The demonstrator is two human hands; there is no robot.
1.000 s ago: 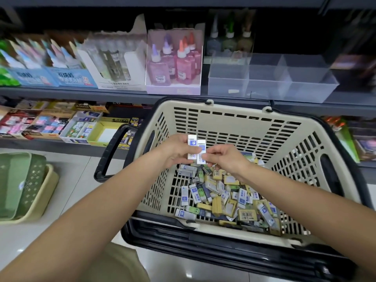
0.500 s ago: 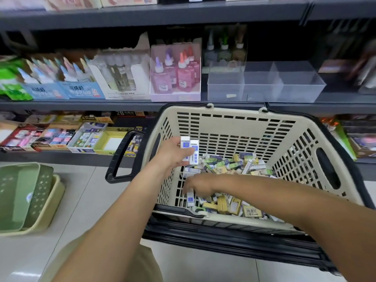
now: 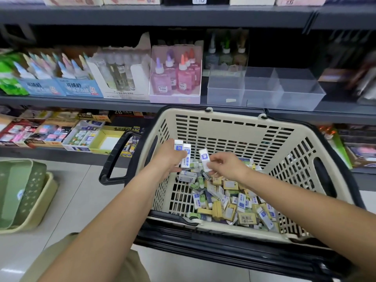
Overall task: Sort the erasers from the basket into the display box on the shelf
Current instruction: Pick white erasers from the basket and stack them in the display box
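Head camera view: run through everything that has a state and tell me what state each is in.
Left hand, holding two erasers upright.
Right hand, pinching one eraser.
Basket, holding a loose eraser pile, handle folded down.
Clear box, open-topped, nearly empty, with one small pale piece in its left compartment.
Floor baskets, nested.

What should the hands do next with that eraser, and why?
Probably slide the eraser pinched in the right hand beside the two matching erasers held in the left hand: same blue-and-white wrappers, and they are close together.
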